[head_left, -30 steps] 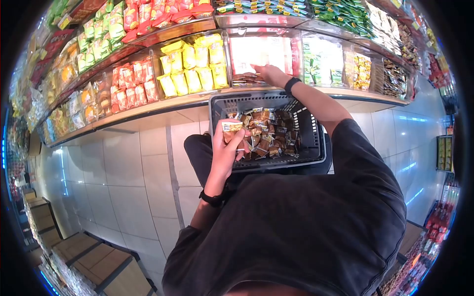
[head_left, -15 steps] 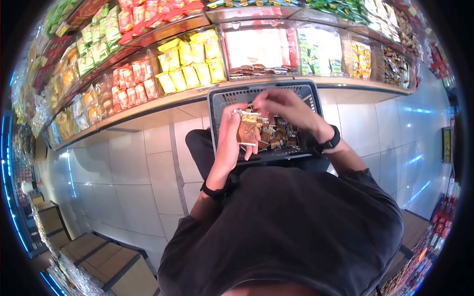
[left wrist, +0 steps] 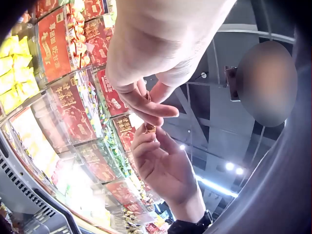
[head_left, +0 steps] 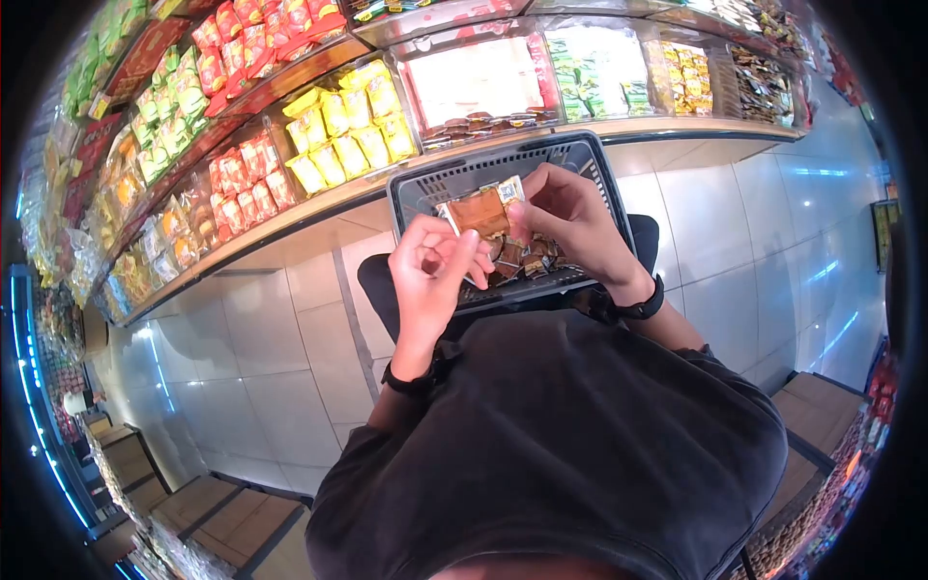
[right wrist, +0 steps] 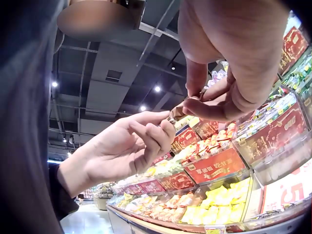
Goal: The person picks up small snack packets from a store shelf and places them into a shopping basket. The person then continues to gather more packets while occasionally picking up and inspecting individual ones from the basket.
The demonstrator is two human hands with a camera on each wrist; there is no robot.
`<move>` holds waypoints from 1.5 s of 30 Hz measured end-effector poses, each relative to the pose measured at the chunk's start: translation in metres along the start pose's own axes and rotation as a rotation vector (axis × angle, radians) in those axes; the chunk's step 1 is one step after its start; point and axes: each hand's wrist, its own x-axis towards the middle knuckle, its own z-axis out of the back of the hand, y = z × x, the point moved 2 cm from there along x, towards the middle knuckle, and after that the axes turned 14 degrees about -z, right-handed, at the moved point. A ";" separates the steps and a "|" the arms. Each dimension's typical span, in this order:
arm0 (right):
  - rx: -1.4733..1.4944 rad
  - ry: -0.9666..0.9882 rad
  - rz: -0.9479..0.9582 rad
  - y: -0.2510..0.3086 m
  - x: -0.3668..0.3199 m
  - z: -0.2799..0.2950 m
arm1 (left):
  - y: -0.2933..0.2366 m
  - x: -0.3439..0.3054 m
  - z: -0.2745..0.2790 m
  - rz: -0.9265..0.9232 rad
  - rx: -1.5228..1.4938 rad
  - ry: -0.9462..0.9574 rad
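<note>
A small brown packet (head_left: pixel 478 210) with pale ends is stretched between two hands over a dark plastic basket (head_left: pixel 425 196). My left hand (head_left: pixel 432 263) pinches its left end between thumb and fingers. At the other end, my right hand (head_left: pixel 577 224) pinches it with thumb and forefinger. The right wrist view shows the packet (right wrist: pixel 178 111) nearly edge-on between the fingertips of both hands. Beneath, several similar brown packets (head_left: pixel 536 257) lie in the basket, partly hidden by the hands.
Directly beyond the basket runs a shelf edge (head_left: pixel 329 193). Bins there hold yellow packets (head_left: pixel 333 145), red packets (head_left: pixel 253 179) and a low layer of brown packets (head_left: pixel 483 124). Wooden crates (head_left: pixel 227 517) stand behind at lower left on the tiled floor (head_left: pixel 242 387).
My right hand has come back from the shelf bin to the basket and taken hold of the packet's right end. The packet in my left hand has turned and is now held between both hands.
</note>
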 end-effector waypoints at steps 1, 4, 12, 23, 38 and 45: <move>-0.003 0.009 -0.001 0.001 -0.002 0.000 | -0.004 0.001 0.000 0.005 -0.016 -0.039; 0.095 0.065 -0.143 0.002 -0.009 -0.005 | -0.018 0.000 0.002 0.061 -0.079 -0.076; 0.215 0.107 -0.181 0.012 -0.018 -0.011 | -0.031 0.001 -0.002 0.076 -0.107 -0.088; 0.021 0.247 -0.260 -0.008 -0.021 -0.027 | -0.019 0.035 -0.006 0.172 -0.012 -0.053; -0.561 -0.268 0.274 -0.001 -0.011 -0.019 | -0.006 0.030 -0.017 0.147 0.037 -0.019; -0.934 -0.056 0.604 0.014 -0.007 -0.027 | 0.018 0.019 -0.014 0.385 -0.318 0.155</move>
